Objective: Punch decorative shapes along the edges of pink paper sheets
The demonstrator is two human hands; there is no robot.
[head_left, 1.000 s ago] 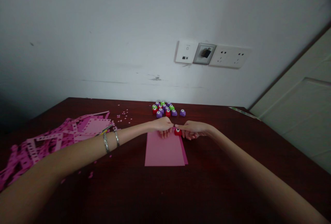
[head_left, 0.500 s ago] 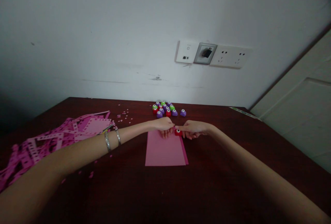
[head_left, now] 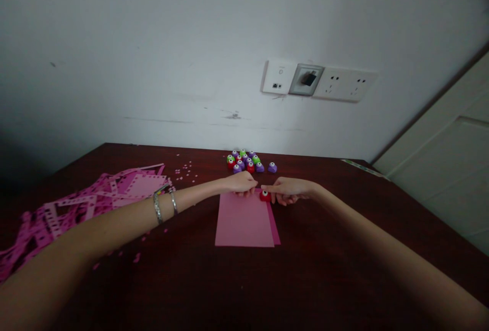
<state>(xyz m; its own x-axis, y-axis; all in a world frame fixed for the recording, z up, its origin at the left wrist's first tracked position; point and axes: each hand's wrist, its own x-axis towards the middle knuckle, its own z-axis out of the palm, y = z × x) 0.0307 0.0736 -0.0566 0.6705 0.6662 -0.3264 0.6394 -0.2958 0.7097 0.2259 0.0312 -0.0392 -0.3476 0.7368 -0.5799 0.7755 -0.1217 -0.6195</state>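
Observation:
A light pink sheet of paper (head_left: 244, 224) lies on the dark red-brown table, with a deeper pink sheet (head_left: 277, 237) showing beneath its right edge. At the sheet's far edge is my left hand (head_left: 242, 182), its fingers curled and closed on the paper. My right hand (head_left: 288, 190) grips a small red craft punch (head_left: 265, 196) at the paper's far right corner. Its thumb or index finger reaches over the punch, and the other fingers curl at its right side. How far the paper goes into the punch is hidden.
Several purple, green and red craft punches (head_left: 244, 160) cluster near the wall, with one purple punch (head_left: 272, 167) apart. Punched pink paper scraps (head_left: 87, 203) pile at left beside tiny cut-outs (head_left: 183, 168). A flat strip (head_left: 364, 168) lies at the far right. Wall sockets (head_left: 346, 84) are above.
My left fingers have shifted slightly up towards the paper's far edge and tucked in. My right hand stays on the red punch. The whole view has drifted slightly.

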